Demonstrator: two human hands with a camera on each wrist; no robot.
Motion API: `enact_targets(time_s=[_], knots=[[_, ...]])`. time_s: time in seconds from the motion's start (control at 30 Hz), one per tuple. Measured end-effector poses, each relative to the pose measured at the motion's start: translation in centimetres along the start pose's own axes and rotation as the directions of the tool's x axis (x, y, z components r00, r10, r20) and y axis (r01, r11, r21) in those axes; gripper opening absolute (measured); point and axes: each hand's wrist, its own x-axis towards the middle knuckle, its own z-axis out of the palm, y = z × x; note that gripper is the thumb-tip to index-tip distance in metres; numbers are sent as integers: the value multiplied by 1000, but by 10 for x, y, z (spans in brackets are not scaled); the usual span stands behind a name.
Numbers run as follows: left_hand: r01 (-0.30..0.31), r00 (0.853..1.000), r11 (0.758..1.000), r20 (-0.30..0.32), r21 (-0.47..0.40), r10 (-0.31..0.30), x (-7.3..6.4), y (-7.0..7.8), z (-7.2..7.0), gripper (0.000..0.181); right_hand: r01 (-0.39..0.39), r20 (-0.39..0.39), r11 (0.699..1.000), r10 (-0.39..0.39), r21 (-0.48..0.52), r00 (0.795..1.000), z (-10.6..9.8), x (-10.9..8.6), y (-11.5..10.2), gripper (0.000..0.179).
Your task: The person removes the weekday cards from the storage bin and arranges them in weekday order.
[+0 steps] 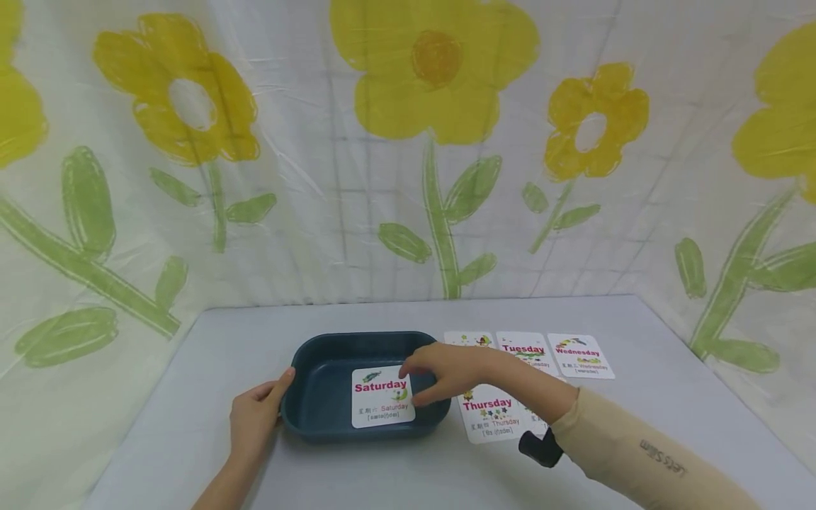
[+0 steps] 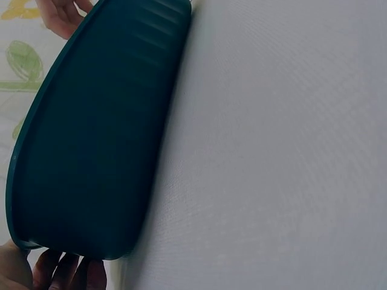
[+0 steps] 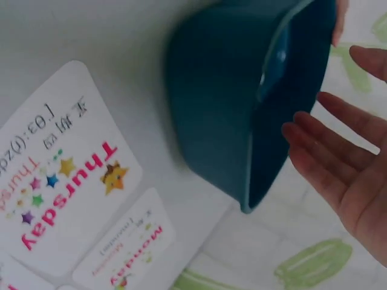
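A dark teal plastic tub [image 1: 319, 425] stands on the table, with a white Saturday card [image 1: 382, 414] lying tilted inside it. My left hand [image 1: 255, 414] grips the tub's left end, thumb at the rim and fingers against the outer wall. Over the right side of the tub is my right hand [image 1: 440, 368]. Its fingers look spread in the right wrist view, nothing between them, and in the head view their tips overlap the Saturday card's right edge. Whether they touch it, I cannot tell. The tub's wall hides that card from both wrist views.
Right of the tub lie a Thursday card [image 1: 487, 418], a Tuesday card [image 1: 523, 349], a Wednesday card [image 1: 581, 356] and a Monday card [image 3: 130, 241]. My right forearm partly covers another card there. A flower-printed curtain [image 1: 306, 234] hangs behind the white table [image 1: 236, 340].
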Motion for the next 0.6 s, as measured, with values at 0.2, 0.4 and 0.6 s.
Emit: enact_targets(time_s=[0.2, 0.4, 0.6], knots=[[-1, 1000, 1000, -7, 0, 1, 1, -1, 1, 72, -32, -75, 998, 28, -53, 997, 23, 18, 0, 45], [6, 1000, 1000, 2, 0, -6, 0, -1, 0, 72, -75, -121, 994, 65, -84, 991, 44, 39, -2, 46], [-3, 1000, 1000, 12, -15, 3, -1, 0, -1, 73, -149, -129, 982, 133, -118, 983, 57, 50, -4, 51]])
